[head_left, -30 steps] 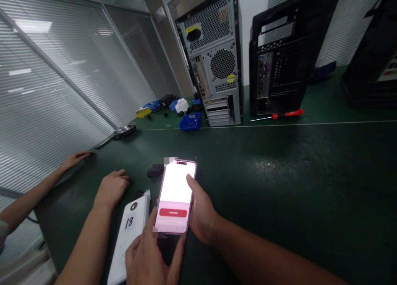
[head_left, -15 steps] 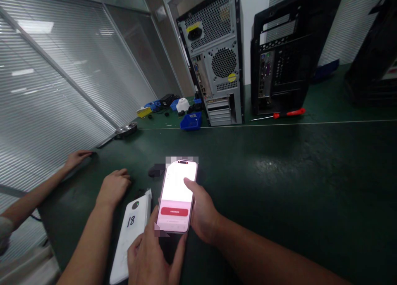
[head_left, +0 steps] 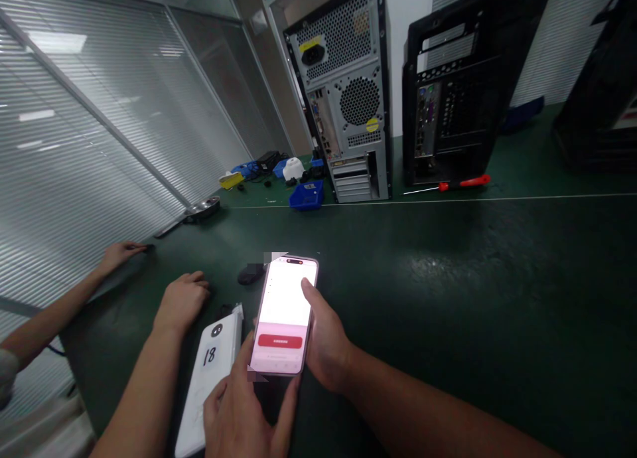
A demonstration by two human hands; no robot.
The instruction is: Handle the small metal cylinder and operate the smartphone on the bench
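A smartphone [head_left: 283,305] with a lit white and pink screen and a red button is tilted up above the green table. My right hand [head_left: 328,345] grips its right side, the thumb resting over the screen. My left hand [head_left: 243,411] is closed about the phone's lower left corner and bottom edge; some of its fingers are hidden. Beside my left hand lies a flat white device [head_left: 209,372] marked 18, with a small round dark display. Whether my left fingers touch that device I cannot tell. A dark mouse-like object [head_left: 249,274] sits behind the phone, partly blurred out.
At left, another person's hand [head_left: 183,302] rests on the table, and a farther hand [head_left: 123,253] holds something small and dark. A grey computer tower [head_left: 361,133], a black case [head_left: 448,126], a red screwdriver [head_left: 458,184] and a blue bin [head_left: 306,196] stand or lie along the back.
My right thumb has shifted slightly up and right over the screen. The white device's round display has changed from green to whitish marks. Both hands keep their hold.
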